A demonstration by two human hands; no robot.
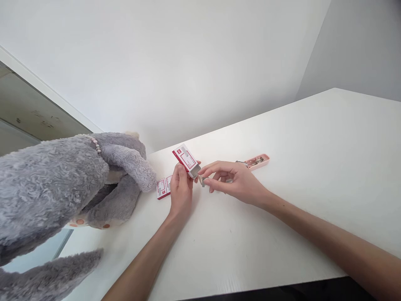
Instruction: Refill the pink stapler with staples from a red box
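Observation:
My left hand (181, 190) holds a small red and white box of staples (186, 159) tilted above the white table (313, 142), its grey inner tray showing at the lower end. My right hand (233, 180) is just to the right of the box, fingers pinched on a small grey strip of staples (204, 181) near the box's open end. A pink stapler (257, 161) lies open on the table just behind my right hand. Another red and white staple box (163, 187) lies flat on the table left of my left hand.
A large grey plush toy (62, 184) with a bead necklace sits at the table's left end, one arm reaching near the flat box. A white wall rises behind the table. The table's front edge runs along the bottom.

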